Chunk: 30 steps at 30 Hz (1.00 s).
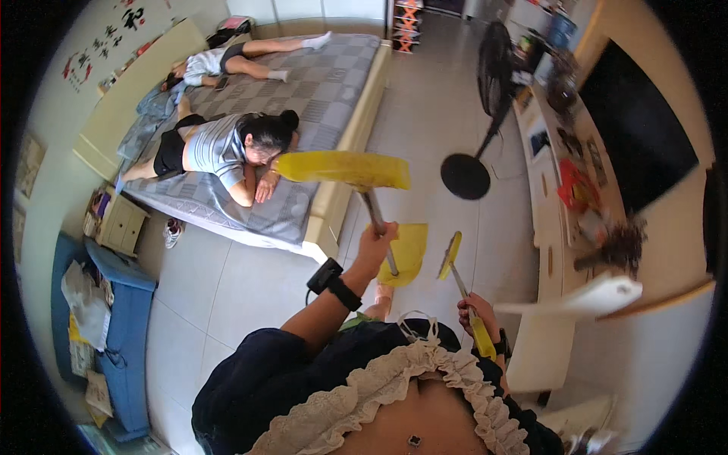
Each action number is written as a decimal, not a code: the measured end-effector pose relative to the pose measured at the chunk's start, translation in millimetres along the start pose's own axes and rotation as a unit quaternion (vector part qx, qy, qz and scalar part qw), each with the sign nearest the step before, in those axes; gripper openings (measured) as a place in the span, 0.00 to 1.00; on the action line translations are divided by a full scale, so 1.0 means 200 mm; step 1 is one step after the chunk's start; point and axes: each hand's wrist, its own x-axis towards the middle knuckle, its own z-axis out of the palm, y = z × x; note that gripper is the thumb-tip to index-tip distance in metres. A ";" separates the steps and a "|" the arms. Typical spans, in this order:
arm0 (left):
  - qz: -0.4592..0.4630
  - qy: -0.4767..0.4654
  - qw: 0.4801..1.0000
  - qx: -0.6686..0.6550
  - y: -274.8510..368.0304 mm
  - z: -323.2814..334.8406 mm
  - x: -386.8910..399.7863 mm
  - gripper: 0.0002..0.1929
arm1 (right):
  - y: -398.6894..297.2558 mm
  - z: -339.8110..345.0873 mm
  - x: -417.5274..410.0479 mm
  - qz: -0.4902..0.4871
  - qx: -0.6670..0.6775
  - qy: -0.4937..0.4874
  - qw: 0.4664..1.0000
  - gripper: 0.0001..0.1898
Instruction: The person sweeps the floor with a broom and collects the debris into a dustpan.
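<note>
My left hand (375, 250) grips the metal pole (372, 210) of a long-handled yellow tool. A broad yellow end piece (344, 169) tops this pole, close to the camera. At the pole's lower end is a yellow dustpan (410, 250), low over the tiled floor. My right hand (479, 313) is closed around the pole of a second tool, which has a yellow grip (483, 340) and a narrow yellow head (450, 256). Whether that head is a squeegee or a broom, I cannot tell. The two tools are apart.
Two people lie on a bed (318, 125) at the left. A black standing fan (466, 176) is ahead on the right, before a cluttered TV cabinet (546, 222). A blurred white piece with a hole (603, 297) juts in at right. Blue furniture (128, 341) holds bags at left.
</note>
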 end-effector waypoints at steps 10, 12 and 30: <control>0.034 0.009 0.999 -0.026 0.24 0.34 1.31 0.07 | -1.05 0.31 1.03 0.026 -0.010 -0.018 0.999 0.08; 0.055 0.019 0.998 -0.006 0.26 0.40 1.59 0.07 | -1.24 0.35 1.27 0.024 -0.019 -0.035 0.999 0.08; 0.054 0.048 0.997 0.017 0.80 0.89 4.01 0.07 | -2.71 1.05 3.43 0.048 0.098 -0.023 0.994 0.07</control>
